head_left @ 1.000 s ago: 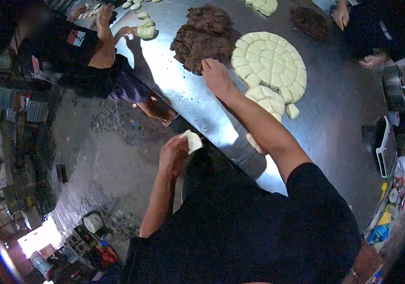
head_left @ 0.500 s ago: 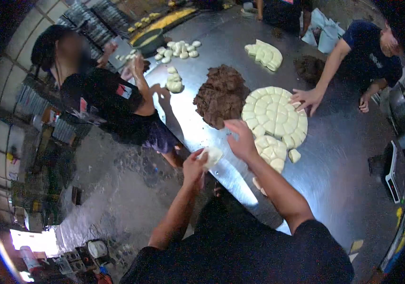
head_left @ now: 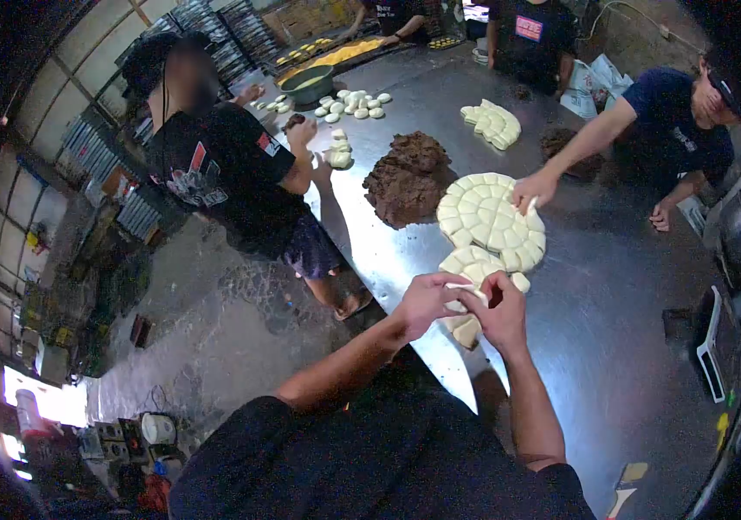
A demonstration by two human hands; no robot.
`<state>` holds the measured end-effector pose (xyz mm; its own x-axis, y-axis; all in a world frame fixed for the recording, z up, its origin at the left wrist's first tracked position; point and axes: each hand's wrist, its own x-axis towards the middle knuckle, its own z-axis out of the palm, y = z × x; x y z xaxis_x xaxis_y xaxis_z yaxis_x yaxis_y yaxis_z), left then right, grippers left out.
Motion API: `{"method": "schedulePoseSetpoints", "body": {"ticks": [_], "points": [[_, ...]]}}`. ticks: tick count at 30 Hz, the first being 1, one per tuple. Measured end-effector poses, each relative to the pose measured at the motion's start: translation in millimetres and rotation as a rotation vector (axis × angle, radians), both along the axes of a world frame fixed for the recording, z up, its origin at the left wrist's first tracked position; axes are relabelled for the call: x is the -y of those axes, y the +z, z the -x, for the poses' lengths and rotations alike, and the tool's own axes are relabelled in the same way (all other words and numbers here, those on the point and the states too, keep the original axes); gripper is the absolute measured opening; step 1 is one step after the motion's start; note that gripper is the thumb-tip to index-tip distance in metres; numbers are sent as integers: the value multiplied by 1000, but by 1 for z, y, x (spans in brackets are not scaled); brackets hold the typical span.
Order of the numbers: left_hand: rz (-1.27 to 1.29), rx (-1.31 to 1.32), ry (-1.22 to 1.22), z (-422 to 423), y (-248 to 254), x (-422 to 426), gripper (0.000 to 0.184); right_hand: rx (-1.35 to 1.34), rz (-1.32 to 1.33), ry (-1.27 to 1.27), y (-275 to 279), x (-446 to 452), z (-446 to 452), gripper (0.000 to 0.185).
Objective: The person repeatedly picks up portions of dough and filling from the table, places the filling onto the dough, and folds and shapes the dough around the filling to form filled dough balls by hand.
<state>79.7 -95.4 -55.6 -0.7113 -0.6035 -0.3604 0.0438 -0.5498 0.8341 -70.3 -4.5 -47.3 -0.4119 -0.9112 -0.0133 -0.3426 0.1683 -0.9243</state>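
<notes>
My left hand [head_left: 427, 305] and my right hand [head_left: 502, 319] meet above the near edge of the cut dough, both closed on a small piece of white dough [head_left: 467, 296]. Fingers cover most of that piece, and I cannot see whether anything is inside it. Just beyond and below my hands lies a smaller cluster of cut dough pieces [head_left: 474, 260]. It adjoins a large round of dough [head_left: 487, 211] scored into many segments. A rough mound of brown paste [head_left: 409, 180] sits left of the round.
A co-worker's hand [head_left: 537, 189] grips the large round's right edge. At left another person [head_left: 223, 165] works by dough balls [head_left: 355, 106] and a green bowl [head_left: 308, 85]. More cut dough [head_left: 491, 125] lies farther back. A brush [head_left: 627, 487] and scale [head_left: 711, 347] are at right.
My right hand has come back from beside the brown paste to join my left on the dough piece. My left hand has moved right. The co-worker's flat hand now pinches the round's edge.
</notes>
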Motion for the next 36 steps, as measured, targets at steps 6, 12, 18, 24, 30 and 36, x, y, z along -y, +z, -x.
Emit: {"method": "schedulePoseSetpoints", "body": {"ticks": [6, 12, 18, 24, 30, 36], "points": [[-6, -6, 231, 21, 30, -2, 20, -355, 685, -36, 15, -27, -32, 26], [117, -145, 219, 42, 41, -27, 31, -338, 428, -170, 41, -21, -2, 25], [94, -92, 161, 14, 60, -2, 31, -707, 762, -32, 47, 1, -25, 35], [267, -102, 181, 6, 57, 9, 30, -338, 485, -128, 50, 26, -27, 26], [311, -28, 205, -8, 43, 41, 33, -578, 751, 11, 50, 43, -47, 25], [223, -128, 93, 18, 43, 35, 34, -537, 592, -129, 36, 56, -25, 22]]}}
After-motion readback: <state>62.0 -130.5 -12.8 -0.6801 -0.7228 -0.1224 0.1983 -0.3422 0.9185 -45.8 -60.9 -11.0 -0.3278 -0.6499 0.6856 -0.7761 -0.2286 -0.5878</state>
